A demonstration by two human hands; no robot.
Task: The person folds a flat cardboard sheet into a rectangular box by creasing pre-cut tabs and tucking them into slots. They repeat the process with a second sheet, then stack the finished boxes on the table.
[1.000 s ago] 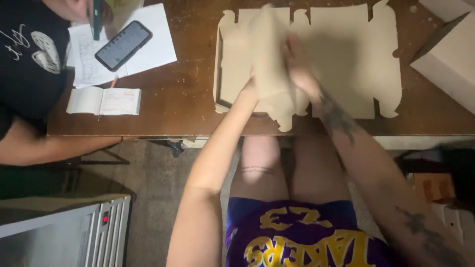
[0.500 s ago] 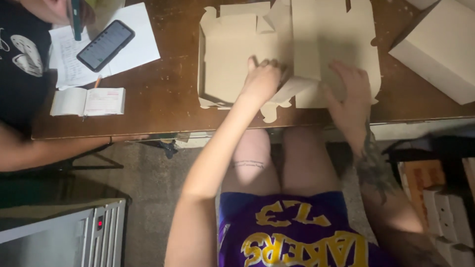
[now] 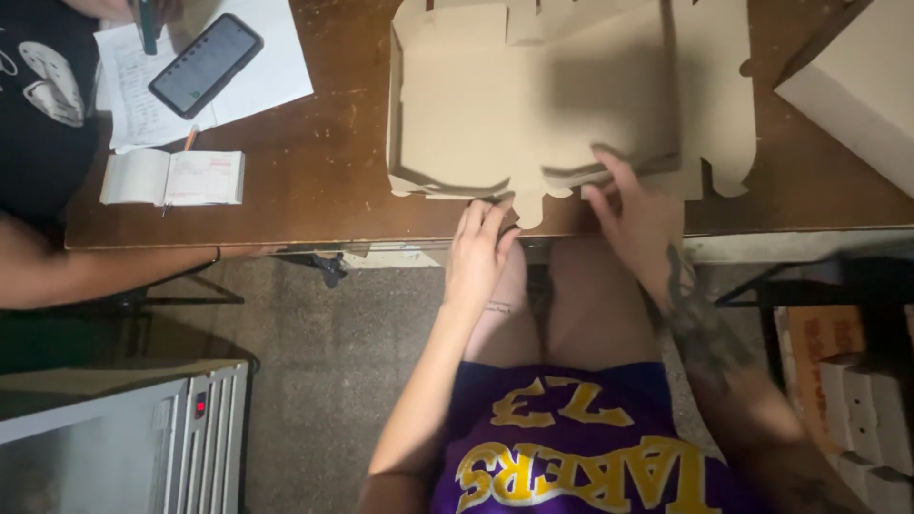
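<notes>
The head view looks straight down on a brown wooden counter [image 3: 333, 143] and on the lap of the person who works at it.

A flat cardboard box blank [image 3: 533, 105] lies at the near edge of the counter, a little right of the middle. Its left wall is already folded upright, and a narrow flap along the near side is partly lifted, so the blank is half flat and half formed. It sits close to the near edge, probably so that both hands can reach the near flaps without stretching.

The left hand [image 3: 479, 249] rests at the near edge of the counter, with its fingertips touching the small tab that hangs over the edge. Its grip is loose, with the fingers nearly straight and together, and it clamps nothing. It seems only to steady that tab.

The right hand [image 3: 636, 217] lies on the near flap, to the right of the left hand. Its fingers are spread apart and press on the raised cardboard strip, with the thumb on the near side, so it holds the flap lightly between them. I judge that this keeps the fold in place.

At the far left corner of the counter lie white papers [image 3: 262, 67] with a dark phone [image 3: 205, 64] on them, and nearer an open small notebook [image 3: 171, 177]. Another person's forearm [image 3: 105, 271] reaches along the left near edge. A finished pale box [image 3: 852, 90] stands at the far right corner.
</notes>
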